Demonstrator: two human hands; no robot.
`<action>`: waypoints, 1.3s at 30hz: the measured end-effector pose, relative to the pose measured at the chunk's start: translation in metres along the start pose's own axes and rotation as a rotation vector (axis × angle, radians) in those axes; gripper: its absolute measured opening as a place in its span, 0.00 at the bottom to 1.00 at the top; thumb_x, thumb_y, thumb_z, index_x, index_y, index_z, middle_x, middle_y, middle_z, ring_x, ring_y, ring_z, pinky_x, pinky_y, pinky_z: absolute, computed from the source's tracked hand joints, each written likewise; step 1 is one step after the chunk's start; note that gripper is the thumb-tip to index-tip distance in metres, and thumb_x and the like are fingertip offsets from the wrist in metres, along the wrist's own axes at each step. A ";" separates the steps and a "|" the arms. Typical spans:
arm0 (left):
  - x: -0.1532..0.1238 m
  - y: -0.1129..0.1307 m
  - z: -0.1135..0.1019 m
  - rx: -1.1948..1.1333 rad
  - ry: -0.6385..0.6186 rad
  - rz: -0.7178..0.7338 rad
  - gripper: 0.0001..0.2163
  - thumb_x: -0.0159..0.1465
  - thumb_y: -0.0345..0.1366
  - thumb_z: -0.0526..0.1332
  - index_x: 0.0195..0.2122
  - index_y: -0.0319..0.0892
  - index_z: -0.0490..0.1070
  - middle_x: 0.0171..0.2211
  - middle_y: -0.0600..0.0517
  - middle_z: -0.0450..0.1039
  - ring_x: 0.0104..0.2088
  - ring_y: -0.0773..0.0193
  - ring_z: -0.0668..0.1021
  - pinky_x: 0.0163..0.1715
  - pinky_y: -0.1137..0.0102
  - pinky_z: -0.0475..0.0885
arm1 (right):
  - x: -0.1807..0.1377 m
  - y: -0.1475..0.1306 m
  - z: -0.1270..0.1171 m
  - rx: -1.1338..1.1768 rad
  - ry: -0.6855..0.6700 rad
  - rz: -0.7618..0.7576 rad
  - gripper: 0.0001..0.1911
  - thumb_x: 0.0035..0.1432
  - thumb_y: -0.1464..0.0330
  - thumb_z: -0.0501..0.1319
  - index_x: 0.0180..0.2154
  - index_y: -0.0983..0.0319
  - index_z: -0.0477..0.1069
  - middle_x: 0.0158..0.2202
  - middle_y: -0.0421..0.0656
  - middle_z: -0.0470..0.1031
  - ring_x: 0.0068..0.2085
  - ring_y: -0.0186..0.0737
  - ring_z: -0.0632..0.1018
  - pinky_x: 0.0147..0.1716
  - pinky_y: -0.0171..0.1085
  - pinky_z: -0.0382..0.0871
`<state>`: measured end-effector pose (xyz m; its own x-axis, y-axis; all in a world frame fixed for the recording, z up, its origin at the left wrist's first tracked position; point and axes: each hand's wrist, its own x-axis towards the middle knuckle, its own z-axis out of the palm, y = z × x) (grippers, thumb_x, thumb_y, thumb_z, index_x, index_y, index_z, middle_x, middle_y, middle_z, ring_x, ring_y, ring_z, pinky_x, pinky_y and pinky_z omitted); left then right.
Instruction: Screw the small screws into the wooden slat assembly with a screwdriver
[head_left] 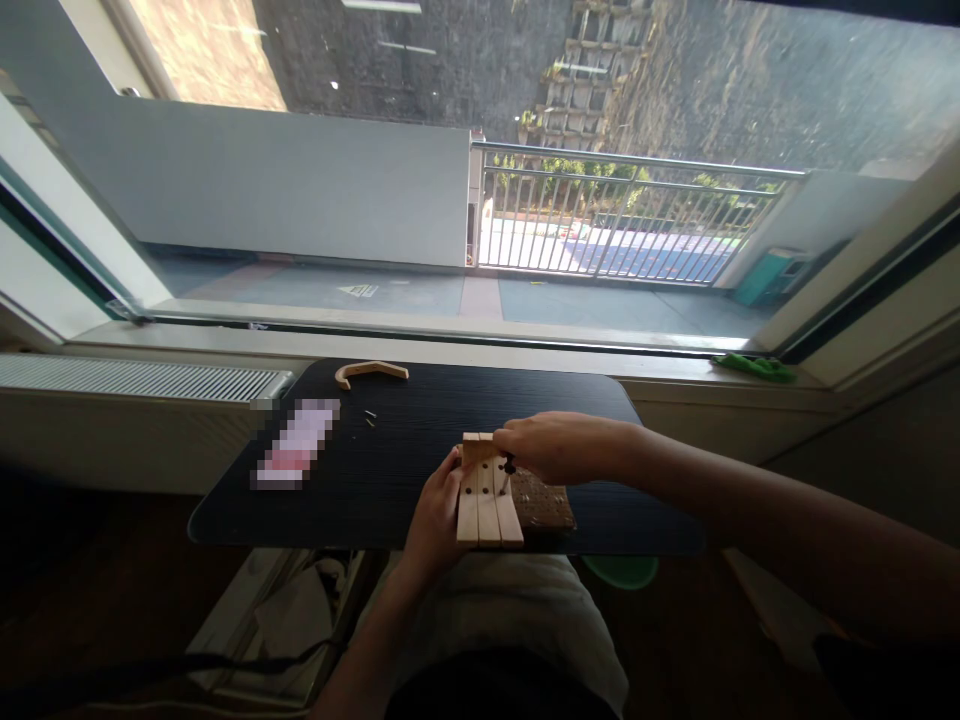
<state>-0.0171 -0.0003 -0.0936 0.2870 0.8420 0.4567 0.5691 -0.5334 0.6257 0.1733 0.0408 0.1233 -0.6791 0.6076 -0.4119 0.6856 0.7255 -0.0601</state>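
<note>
A small piece made of several pale wooden slats [487, 518] rests near the front edge of the dark table, with dark screw holes or screw heads across it. My left hand [436, 508] grips its left side, the thumb up along the edge. Above its right slat, my right hand [559, 447] is closed around a screwdriver [509, 465]; most of the handle is hidden in the fingers. The thin shaft points down to the right slat. Beside and partly behind the slats lies a brown block with a speckled surface [546, 503].
A curved wooden piece [377, 369] lies at the back left of the black table [360, 500], with small screws [370, 414] nearer. A pixelated flat item [300, 440] is at the left. Beyond stand a radiator [142, 378], the window sill and a green cloth [752, 367].
</note>
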 end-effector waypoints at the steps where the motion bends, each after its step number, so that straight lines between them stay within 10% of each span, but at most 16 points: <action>1: 0.000 0.000 0.000 0.000 -0.004 0.002 0.28 0.60 0.37 0.63 0.62 0.37 0.62 0.67 0.34 0.60 0.67 0.44 0.63 0.62 0.49 0.66 | 0.000 0.000 0.000 0.007 -0.010 0.003 0.18 0.59 0.80 0.57 0.50 0.63 0.72 0.45 0.50 0.78 0.41 0.47 0.80 0.31 0.38 0.65; 39: -0.002 -0.003 0.000 0.040 -0.030 0.013 0.29 0.60 0.36 0.64 0.62 0.37 0.61 0.66 0.32 0.59 0.67 0.42 0.64 0.61 0.47 0.67 | 0.011 -0.006 0.006 0.053 0.009 0.073 0.16 0.66 0.65 0.57 0.53 0.61 0.72 0.41 0.52 0.82 0.42 0.51 0.82 0.31 0.38 0.65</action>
<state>-0.0194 -0.0005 -0.0969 0.3176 0.8372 0.4452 0.5956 -0.5415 0.5934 0.1632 0.0415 0.1141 -0.6288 0.6614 -0.4088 0.7463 0.6609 -0.0785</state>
